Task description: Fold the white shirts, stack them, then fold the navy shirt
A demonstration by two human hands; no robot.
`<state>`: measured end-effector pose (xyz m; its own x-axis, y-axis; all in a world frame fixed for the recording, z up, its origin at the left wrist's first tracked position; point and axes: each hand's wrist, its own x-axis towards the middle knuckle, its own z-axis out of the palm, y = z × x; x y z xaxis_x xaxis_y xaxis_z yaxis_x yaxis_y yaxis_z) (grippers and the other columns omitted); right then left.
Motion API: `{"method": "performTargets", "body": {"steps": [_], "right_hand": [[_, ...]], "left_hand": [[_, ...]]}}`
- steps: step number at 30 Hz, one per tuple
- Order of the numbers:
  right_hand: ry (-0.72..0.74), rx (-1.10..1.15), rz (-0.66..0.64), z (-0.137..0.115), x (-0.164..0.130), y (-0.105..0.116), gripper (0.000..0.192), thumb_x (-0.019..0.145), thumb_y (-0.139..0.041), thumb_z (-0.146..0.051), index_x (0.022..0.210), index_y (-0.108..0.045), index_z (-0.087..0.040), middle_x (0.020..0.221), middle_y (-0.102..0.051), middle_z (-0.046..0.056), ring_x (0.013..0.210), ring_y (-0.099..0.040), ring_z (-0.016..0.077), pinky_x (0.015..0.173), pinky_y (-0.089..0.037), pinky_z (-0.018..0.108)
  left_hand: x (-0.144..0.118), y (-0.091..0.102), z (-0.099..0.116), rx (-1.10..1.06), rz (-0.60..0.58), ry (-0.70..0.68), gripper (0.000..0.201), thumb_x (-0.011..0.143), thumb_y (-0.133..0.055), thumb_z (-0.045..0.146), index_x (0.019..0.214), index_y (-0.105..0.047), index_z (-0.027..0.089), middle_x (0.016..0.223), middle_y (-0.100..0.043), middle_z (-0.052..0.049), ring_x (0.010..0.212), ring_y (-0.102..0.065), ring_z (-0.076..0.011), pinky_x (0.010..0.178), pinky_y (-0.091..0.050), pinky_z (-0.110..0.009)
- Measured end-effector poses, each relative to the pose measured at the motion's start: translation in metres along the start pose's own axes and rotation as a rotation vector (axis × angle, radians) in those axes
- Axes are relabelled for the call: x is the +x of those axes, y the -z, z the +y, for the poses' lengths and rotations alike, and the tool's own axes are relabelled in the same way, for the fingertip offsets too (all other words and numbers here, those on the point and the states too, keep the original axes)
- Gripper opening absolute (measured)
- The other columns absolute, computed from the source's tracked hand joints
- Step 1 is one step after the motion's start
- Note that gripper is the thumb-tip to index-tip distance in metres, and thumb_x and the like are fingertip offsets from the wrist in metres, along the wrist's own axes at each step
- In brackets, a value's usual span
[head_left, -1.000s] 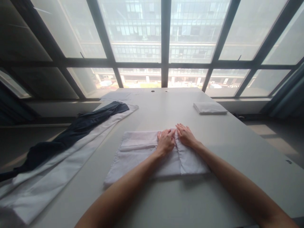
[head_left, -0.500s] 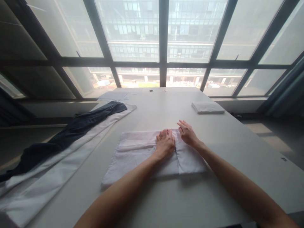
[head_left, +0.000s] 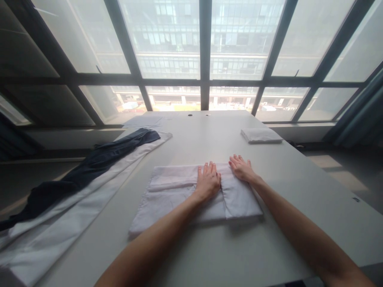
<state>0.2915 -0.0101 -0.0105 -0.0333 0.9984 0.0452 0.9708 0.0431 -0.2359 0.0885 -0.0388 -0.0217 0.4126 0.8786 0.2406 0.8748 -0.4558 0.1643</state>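
A white garment (head_left: 170,199), probably a shirt, lies partly folded on the white table (head_left: 203,255), its right end turned over toward the middle. My left hand (head_left: 208,180) rests flat on the cloth near the fold's edge, fingers spread and pointing away from me. On the folded-over part, at its far right corner, lies my right hand (head_left: 241,168) with its fingers stretched out. Neither hand grasps the fabric. My left forearm hides part of the garment's near side.
A folded white cloth (head_left: 261,135) sits at the far right edge. Along the left side lie dark blue clothing (head_left: 86,167) and a long white garment (head_left: 68,223), both hanging toward the near left. Papers (head_left: 142,120) are at the far left corner. Windows (head_left: 173,44) rise behind.
My right hand has moved slightly right and come down flat on the folded part. The fingers of my left hand have straightened from a curled pose.
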Motion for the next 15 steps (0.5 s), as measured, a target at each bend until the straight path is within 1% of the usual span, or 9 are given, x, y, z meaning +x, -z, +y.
{"method": "performTargets", "body": {"steps": [2, 4, 7, 9, 11, 13, 15], "right_hand": [[-0.054, 0.02, 0.069, 0.007, 0.002, -0.001, 0.053, 0.107, -0.024, -0.038, 0.153, -0.043, -0.018, 0.162, -0.036, 0.017, 0.151, -0.028, 0.0344, 0.114, -0.021, 0.073], [-0.084, 0.056, 0.166, 0.009, 0.005, -0.002, 0.053, 0.107, -0.025, -0.035, 0.152, -0.043, -0.017, 0.159, -0.041, 0.018, 0.149, -0.033, 0.0327, 0.115, -0.024, 0.069], [-0.097, 0.133, 0.292, 0.006, 0.009, -0.003, 0.052, 0.106, -0.026, -0.033, 0.151, -0.045, -0.015, 0.155, -0.048, 0.017, 0.147, -0.038, 0.0294, 0.119, -0.026, 0.059], [-0.088, 0.168, 0.329, 0.001, 0.009, -0.006, 0.052, 0.105, -0.028, -0.032, 0.151, -0.045, -0.014, 0.153, -0.051, 0.016, 0.146, -0.04, 0.0274, 0.12, -0.027, 0.052], [-0.067, 0.176, 0.315, -0.004, 0.008, -0.009, 0.053, 0.105, -0.029, -0.031, 0.152, -0.044, -0.013, 0.152, -0.052, 0.015, 0.144, -0.042, 0.0258, 0.121, -0.027, 0.047], [-0.043, 0.163, 0.256, -0.009, 0.005, -0.011, 0.052, 0.104, -0.031, -0.031, 0.151, -0.045, -0.013, 0.152, -0.053, 0.015, 0.143, -0.044, 0.0256, 0.12, -0.027, 0.046], [-0.018, 0.141, 0.186, -0.013, 0.002, -0.012, 0.05, 0.104, -0.033, -0.031, 0.148, -0.049, -0.013, 0.152, -0.053, 0.015, 0.143, -0.044, 0.027, 0.12, -0.027, 0.047]], "left_hand": [[-0.001, 0.001, 0.0, -0.01, 0.005, 0.012, 0.056, 0.106, -0.029, 0.036, 0.155, -0.038, 0.01, 0.164, -0.032, -0.017, 0.153, -0.024, -0.0328, 0.121, -0.02, -0.058], [-0.001, 0.001, 0.0, -0.019, 0.008, 0.025, 0.056, 0.106, -0.028, 0.036, 0.155, -0.037, 0.01, 0.164, -0.033, -0.018, 0.153, -0.024, -0.0321, 0.122, -0.02, -0.057], [-0.001, 0.002, 0.001, -0.023, 0.002, 0.03, 0.056, 0.106, -0.028, 0.033, 0.156, -0.036, 0.008, 0.162, -0.036, -0.019, 0.153, -0.025, -0.0317, 0.122, -0.02, -0.056], [-0.001, 0.003, 0.001, -0.017, -0.006, 0.028, 0.056, 0.105, -0.029, 0.032, 0.155, -0.036, 0.008, 0.161, -0.036, -0.019, 0.152, -0.026, -0.0318, 0.122, -0.02, -0.056], [-0.001, 0.004, 0.001, -0.008, -0.014, 0.028, 0.056, 0.105, -0.029, 0.032, 0.155, -0.038, 0.007, 0.161, -0.036, -0.02, 0.152, -0.026, -0.0318, 0.122, -0.02, -0.055], [-0.001, 0.004, 0.002, -0.001, -0.017, 0.03, 0.057, 0.105, -0.03, 0.033, 0.154, -0.039, 0.007, 0.161, -0.036, -0.02, 0.152, -0.027, -0.032, 0.122, -0.02, -0.055], [-0.002, 0.005, 0.002, 0.002, -0.019, 0.032, 0.057, 0.105, -0.03, 0.033, 0.154, -0.039, 0.007, 0.162, -0.035, -0.02, 0.152, -0.027, -0.0324, 0.122, -0.021, -0.055]]}}
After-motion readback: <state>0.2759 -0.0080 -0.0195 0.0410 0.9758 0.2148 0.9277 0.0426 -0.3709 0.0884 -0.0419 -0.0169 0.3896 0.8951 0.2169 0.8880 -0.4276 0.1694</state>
